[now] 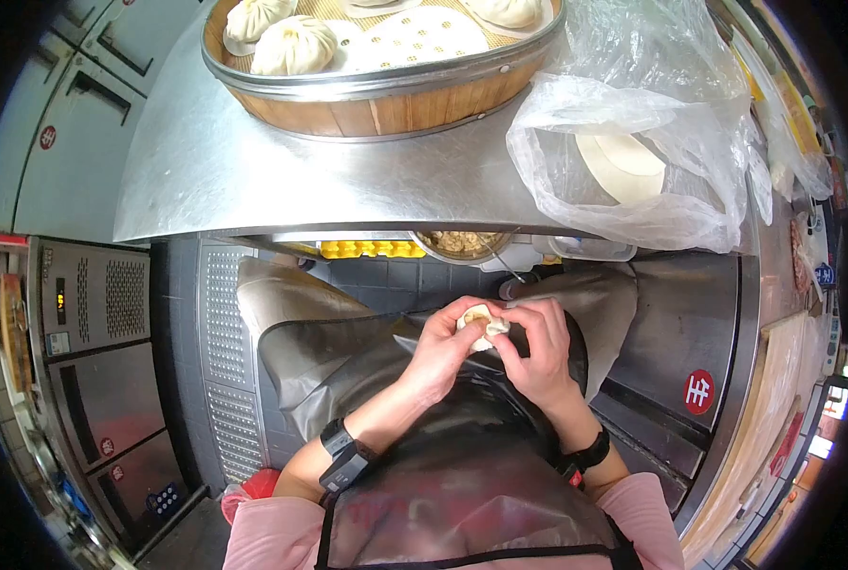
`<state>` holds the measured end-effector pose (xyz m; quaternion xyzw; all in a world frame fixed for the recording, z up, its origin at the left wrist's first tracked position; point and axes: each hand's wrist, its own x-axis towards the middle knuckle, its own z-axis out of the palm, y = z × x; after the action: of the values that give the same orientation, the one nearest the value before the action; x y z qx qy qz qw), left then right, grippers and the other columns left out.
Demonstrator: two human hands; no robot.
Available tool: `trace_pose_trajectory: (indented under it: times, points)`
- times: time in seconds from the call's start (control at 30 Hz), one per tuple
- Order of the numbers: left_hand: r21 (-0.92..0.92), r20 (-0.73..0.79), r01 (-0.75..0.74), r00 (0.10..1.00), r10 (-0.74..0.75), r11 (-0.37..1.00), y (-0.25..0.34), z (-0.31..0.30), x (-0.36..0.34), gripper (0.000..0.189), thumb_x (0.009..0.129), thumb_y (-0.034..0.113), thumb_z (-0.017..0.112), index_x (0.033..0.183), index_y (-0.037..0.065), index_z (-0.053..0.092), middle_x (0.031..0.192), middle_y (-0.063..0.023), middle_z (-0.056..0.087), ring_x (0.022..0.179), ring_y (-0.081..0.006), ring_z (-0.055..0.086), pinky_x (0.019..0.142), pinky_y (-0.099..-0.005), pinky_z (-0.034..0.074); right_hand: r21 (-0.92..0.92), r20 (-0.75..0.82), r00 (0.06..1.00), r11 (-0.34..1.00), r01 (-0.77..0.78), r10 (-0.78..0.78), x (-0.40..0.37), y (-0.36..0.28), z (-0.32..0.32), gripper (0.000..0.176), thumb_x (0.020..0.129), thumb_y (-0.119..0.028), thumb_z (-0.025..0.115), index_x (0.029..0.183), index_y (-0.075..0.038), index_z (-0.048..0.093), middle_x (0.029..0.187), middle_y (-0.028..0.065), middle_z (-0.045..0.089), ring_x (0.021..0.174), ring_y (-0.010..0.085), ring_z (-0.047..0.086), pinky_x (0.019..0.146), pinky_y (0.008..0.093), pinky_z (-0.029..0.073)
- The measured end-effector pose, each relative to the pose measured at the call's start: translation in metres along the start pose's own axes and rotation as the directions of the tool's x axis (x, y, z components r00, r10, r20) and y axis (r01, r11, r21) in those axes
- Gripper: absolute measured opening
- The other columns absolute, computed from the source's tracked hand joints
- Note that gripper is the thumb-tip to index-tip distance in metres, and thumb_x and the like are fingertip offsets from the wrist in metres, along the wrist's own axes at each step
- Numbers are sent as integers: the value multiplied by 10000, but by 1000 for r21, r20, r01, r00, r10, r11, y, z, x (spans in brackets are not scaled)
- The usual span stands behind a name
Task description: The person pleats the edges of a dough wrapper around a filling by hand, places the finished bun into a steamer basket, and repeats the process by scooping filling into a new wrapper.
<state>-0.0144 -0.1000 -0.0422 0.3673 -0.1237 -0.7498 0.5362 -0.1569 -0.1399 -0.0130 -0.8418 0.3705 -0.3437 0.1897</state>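
I have the bun point(482, 328) between my two hands, in front of my apron point(443, 456), short of the table point(301, 185). My left hand point(440, 348) curls around its 9 o'clock side, thumb laid over the dough, the gap no wider than the bun. My right hand point(540, 344) comes in from 3 o'clock, thumb and forefinger pinched close on a gathered bit of edge, the other fingers bent. Some filling point(476, 321) seems to show in the opening.

From the bun, the bowl point(460, 243) sits near 12 o'clock, low and partly under the table's edge, with the yellow tray point(372, 249) toward 10. Up on the table, the steamer point(376, 116) stands toward 11, with finished-looking buns point(296, 46) on pale paper point(429, 38). Toward 1 lies a clear bag point(576, 114), flat dough rounds point(623, 169) inside it.
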Motion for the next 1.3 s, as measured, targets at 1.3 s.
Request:
trace_pose_trajectory:
  times: [1.3]
  points:
    - [328, 143, -64, 990, 18, 942, 13, 0, -3, 289, 932, 27, 454, 1198, -3, 563, 1136, -58, 603, 1031, -107, 532, 907, -240, 413, -53, 113, 989, 993, 106, -99, -3, 3, -13, 221, 671, -42, 699, 853, -49, 574, 827, 76, 528, 714, 254, 492, 647, 373, 378]
